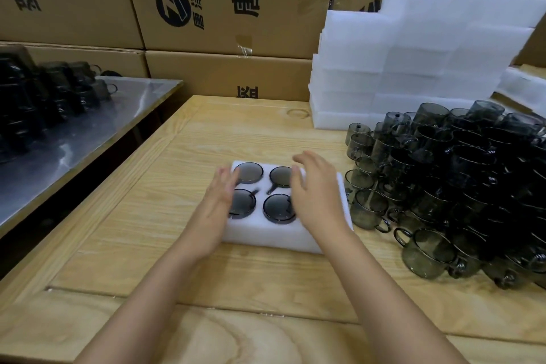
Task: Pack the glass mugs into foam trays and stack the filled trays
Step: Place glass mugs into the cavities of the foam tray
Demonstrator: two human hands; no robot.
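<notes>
1. Cardboard boxes (224, 9): five brown faces show, stacked as a back wall in two rows and printed with black characters and a round logo. One seam carries clear tape.
2. Wooden table (147, 245): one, of pale grained planks with a raised border frame.
3. Steel table (88, 127): one, to the left, with a dull, streaked metal top and a thin brass-coloured edge.
4. Stack of foam trays (413, 62): one white, soft-looking, blocky stack at the table's back right. It has at least six layers, but the exact count is unclear.
5. Loose mugs (472, 180): dozens, too many to count, heaped several high on the right of the wooden table. They are smoky grey glass cylinders with loop handles.
6. Second group of mugs (53, 89): on the steel table, dark and blurred, so they cannot be counted.
7. Foam tray (266, 238): one thick white square block at the table's centre, just beside the heap, with four round wells in two rows.
8. Packed mugs (276, 208): four, one in each well, with their handles turned toward the tray's middle.
9. Left hand (217, 201): its fingers are straight and together, laid flat against the tray's left edge. It holds nothing.
10. Right hand (316, 198): its fingers are spread and loosely bent over the tray's right side, holding nothing. Whether it touches the foam cannot be told.
</notes>
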